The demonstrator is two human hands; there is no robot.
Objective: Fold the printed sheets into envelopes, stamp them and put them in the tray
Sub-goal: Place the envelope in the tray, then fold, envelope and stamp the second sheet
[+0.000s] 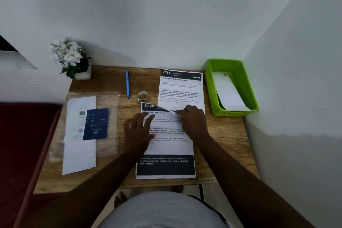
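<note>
A printed sheet headed 2720 (166,146) lies in front of me on the wooden table (222,146). My right hand (192,118) pinches its top right corner and folds it down toward the middle. Spread fingers of my left hand (137,131) press flat on the sheet's left half. A second printed sheet headed 2684 (180,87) lies behind it, partly covered. The green tray (211,87) stands at the right rear corner with a white folded paper (229,92) inside.
At the left lie a white envelope-like sheet (79,155), a dark blue card (96,124) and a clear plastic sleeve (109,131). A blue pen (127,84) and a tape roll (142,96) sit mid-table. A flower pot (77,61) stands at the rear left. Walls close the back and right.
</note>
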